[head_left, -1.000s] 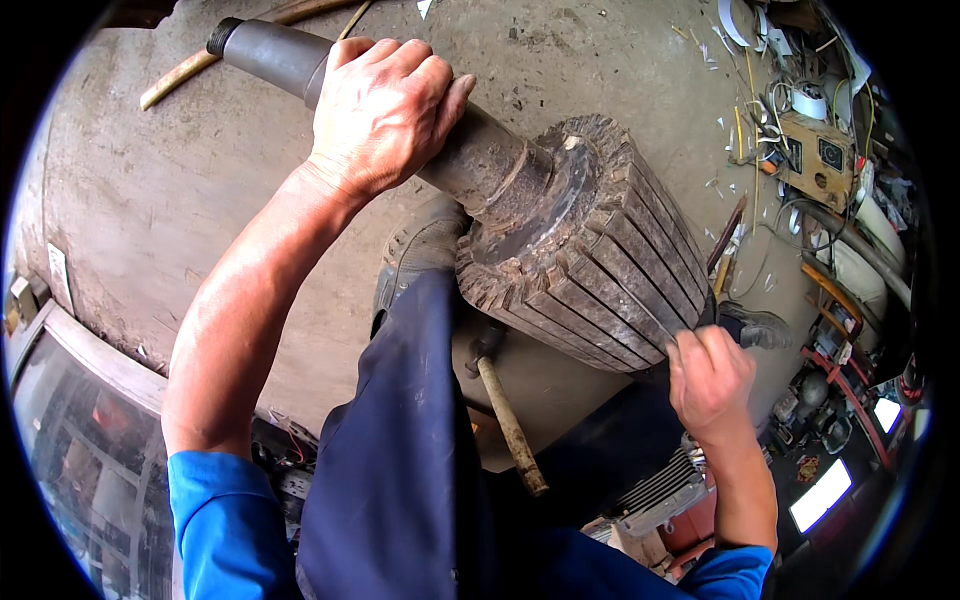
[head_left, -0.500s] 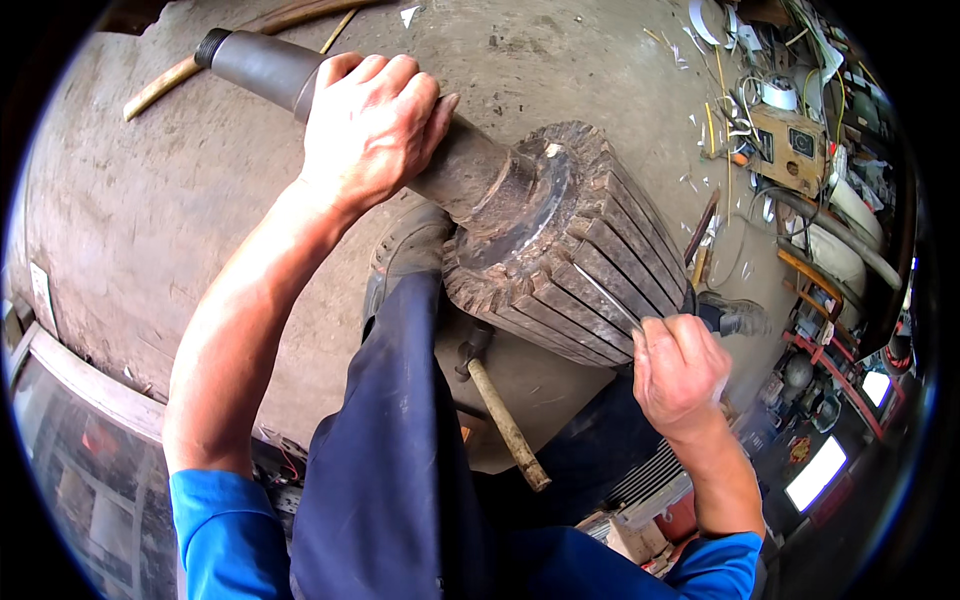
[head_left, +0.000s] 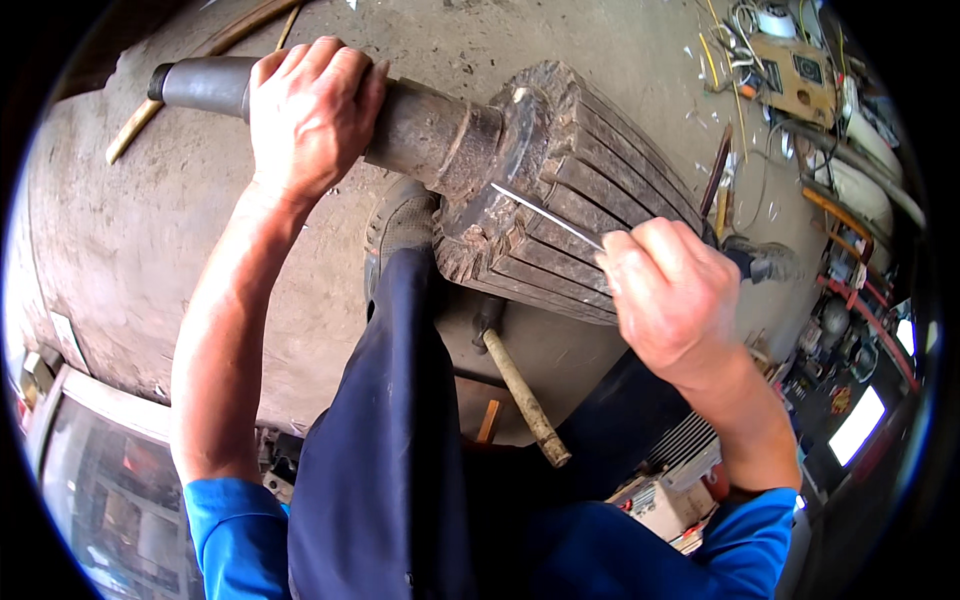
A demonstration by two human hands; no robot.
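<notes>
A heavy motor rotor [head_left: 622,165] with a brown, slotted core lies at a slant in front of me. Its thick steel shaft [head_left: 425,130] runs to the upper left and ends in a thread. My left hand [head_left: 312,125] is wrapped round that shaft. In my closed right hand [head_left: 668,295] is a thin, pointed metal tool [head_left: 548,213]; its handle end is hidden by the fingers. The tool slants across the near side of the core, its tip over the rough end face beside the shaft. I cannot tell if the tip touches.
Below the rotor a hammer [head_left: 525,395] with a wooden handle lies by my leg. My shoe [head_left: 400,225] is close to the shaft. Wooden poles [head_left: 135,130] lie at the far left. Cables, a wooden speaker-like box [head_left: 795,80] and scrap crowd the right. A glazed frame [head_left: 120,400] stands lower left.
My right hand has brought the tool's tip from the core's slots up to the end face near the shaft. My left hand keeps its grip on the shaft. The whole view has shifted.
</notes>
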